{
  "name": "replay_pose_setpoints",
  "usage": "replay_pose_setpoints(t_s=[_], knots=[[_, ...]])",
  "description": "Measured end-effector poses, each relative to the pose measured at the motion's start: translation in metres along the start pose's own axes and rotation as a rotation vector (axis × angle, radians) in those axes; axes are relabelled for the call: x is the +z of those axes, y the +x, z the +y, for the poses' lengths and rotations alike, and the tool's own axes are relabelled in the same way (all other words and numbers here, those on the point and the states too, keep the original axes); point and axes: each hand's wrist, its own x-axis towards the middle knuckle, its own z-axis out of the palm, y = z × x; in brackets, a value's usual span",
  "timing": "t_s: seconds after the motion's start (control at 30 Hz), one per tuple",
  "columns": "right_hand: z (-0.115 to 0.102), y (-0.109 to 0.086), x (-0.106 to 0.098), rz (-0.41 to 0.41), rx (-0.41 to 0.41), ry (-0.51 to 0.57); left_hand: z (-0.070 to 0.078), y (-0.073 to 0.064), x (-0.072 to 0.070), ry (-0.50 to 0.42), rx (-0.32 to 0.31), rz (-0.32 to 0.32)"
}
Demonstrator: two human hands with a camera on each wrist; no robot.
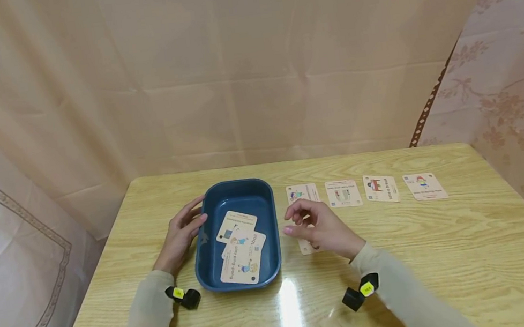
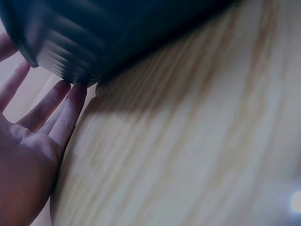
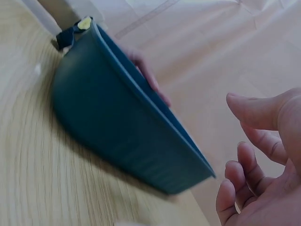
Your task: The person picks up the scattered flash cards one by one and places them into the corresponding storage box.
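My left hand [image 1: 180, 237] is at the left side of a dark blue plastic tub [image 1: 201, 267], thumb tip at the rim. In the left wrist view its fairly straight fingers [image 2: 63, 115] touch the tub's outer wall. Several picture cards overlap inside the tub, the front one a "play ping-pong" card [image 1: 239, 266]. To the tub's right my right hand [image 1: 322, 226] hovers with loosely bent fingers, thumb and index apart and nothing between them. Beneath it lies a partly hidden card [image 1: 306, 247]. Just behind the hand is another card [image 1: 301, 191], its lower part covered.
Further right along the back of the wooden table [image 1: 472, 258] lie a card with a green picture [image 1: 343, 194], a "take a break" card [image 1: 381, 188] and a card with a child's picture [image 1: 425, 186]. A beige curtain [image 1: 252, 78] hangs behind the table.
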Motion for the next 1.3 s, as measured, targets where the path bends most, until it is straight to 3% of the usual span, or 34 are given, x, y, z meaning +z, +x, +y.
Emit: replay_pose_setpoints(t_s=[0.23, 0.4, 0.73, 0.87, 1.0, 1.3], knots=[[0.016, -0.008, -0.023, 0.033, -0.009, -0.122, 0.000, 0.000, 0.000, -0.002, 0.001, 0.000], [0.030, -0.012, -0.042, 0.043, 0.037, -0.222, -0.001, 0.001, -0.001, -0.005, 0.002, 0.005], [0.045, -0.017, -0.061, 0.023, 0.108, -0.623, 0.000, 0.000, 0.000, -0.012, 0.002, 0.007], [0.046, -0.019, -0.061, 0.009, 0.126, -0.731, 0.000, 0.000, 0.000, -0.020, 0.021, 0.007], [0.047, -0.020, -0.059, -0.001, 0.148, -0.769, 0.000, 0.000, 0.000, -0.032, 0.046, -0.001], [0.049, -0.014, -0.059, -0.035, 0.166, -0.773, 0.000, 0.000, -0.001, -0.022, 0.040, -0.005]])
